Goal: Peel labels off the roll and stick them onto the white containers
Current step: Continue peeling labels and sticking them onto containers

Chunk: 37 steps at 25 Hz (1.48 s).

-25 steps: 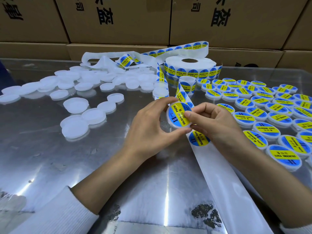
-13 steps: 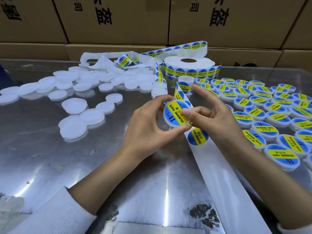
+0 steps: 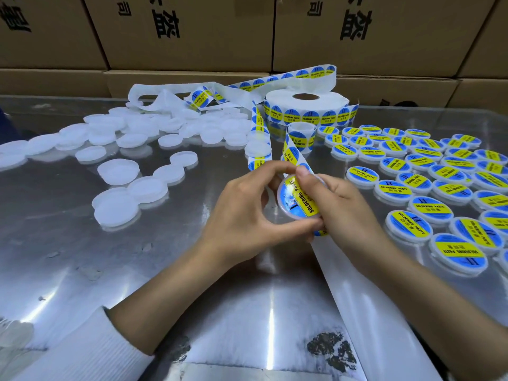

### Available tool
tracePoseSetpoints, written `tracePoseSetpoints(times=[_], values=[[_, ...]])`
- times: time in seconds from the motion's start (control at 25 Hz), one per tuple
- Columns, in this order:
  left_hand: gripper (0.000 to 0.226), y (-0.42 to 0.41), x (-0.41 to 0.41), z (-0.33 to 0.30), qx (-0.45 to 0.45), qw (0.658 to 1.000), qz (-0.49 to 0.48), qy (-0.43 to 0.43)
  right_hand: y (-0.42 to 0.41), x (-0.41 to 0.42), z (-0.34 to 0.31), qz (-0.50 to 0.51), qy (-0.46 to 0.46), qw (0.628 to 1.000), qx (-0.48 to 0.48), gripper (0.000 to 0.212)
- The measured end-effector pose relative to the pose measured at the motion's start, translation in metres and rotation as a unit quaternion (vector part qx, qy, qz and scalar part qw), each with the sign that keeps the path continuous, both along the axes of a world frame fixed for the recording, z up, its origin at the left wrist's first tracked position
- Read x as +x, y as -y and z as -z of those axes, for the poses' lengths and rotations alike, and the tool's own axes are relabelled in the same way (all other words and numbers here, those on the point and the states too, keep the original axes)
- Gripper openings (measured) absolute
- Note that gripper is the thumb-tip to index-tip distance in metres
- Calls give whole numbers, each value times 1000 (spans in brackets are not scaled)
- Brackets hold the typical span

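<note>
1. I am at a shiny metal table (image 3: pixel 68 243), with brown cardboard boxes (image 3: pixel 187 31) stacked along its far edge.
2. My left hand (image 3: pixel 242 215) curls around a round white plastic container (image 3: pixel 298 200), thumb under its near rim and fingers arched over its far rim, holding it tilted above the table.
3. My right hand (image 3: pixel 349 210) is at the container's right side, with one fingertip pressed on the blue and yellow round label (image 3: pixel 302 199) that lies on the container's face.
4. A long white backing strip (image 3: pixel 365 312) runs from under my hands toward the near edge of the table.
5. Beyond my hands the strip, with labels on it, loops up to the white label roll (image 3: pixel 306 107), which lies flat near the boxes.
6. To my right, the labelled white containers (image 3: pixel 428 188) sit close together in rows.
7. To my left, the plain white containers (image 3: pixel 129 182) are scattered, some overlapping.
8. A crumpled length of white backing paper (image 3: pixel 162 96) lies behind the plain ones.
</note>
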<state>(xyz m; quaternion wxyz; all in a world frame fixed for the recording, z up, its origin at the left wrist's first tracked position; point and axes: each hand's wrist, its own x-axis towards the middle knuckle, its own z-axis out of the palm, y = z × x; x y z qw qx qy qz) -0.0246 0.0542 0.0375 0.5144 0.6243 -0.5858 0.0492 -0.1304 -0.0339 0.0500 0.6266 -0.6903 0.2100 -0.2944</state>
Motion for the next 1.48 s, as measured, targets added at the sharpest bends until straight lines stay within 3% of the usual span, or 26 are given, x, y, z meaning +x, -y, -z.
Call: tracePoseSetpoints(times=[0.2, 0.32, 0.44, 0.76, 0.92, 1.08, 1.16, 1.2, 1.24, 1.32, 1.36, 1.48], values=[[59, 1, -1, 3, 32, 999, 7, 17, 4, 4, 4, 111, -19, 989, 91, 53], [63, 3, 0, 5, 69, 992, 16, 106, 7, 4, 7, 100, -16, 990, 101, 56], [53, 4, 0, 5, 85, 982, 34, 164, 8, 5, 7, 85, 2, 993, 78, 65], [23, 5, -1, 7, -97, 986, 51, 127, 12, 7, 8, 62, 49, 994, 81, 68], [11, 4, -1, 6, -132, 989, 20, 60, 14, 5, 4, 65, 35, 995, 63, 63], [8, -1, 15, -2, -120, 989, -43, -73, 25, -1, -2, 130, 31, 986, 101, 50], [15, -6, 43, -3, -25, 985, -166, -36, 38, -7, -4, 189, 18, 977, 97, 47], [31, -10, 61, -2, 80, 963, -259, 6, 45, -10, -3, 217, 7, 972, 86, 46], [52, -18, 79, 1, 210, 915, -344, 21, 51, -12, -1, 239, -7, 968, 73, 46], [86, -34, 107, 6, 402, 804, -435, -44, 63, -15, 4, 263, -58, 963, 31, 47], [94, -43, 117, 9, 443, 772, -448, -87, 68, -16, 8, 264, -97, 960, -1, 46], [96, -56, 137, 16, 467, 754, -441, -136, 77, -16, 20, 248, -214, 938, -116, 43]])
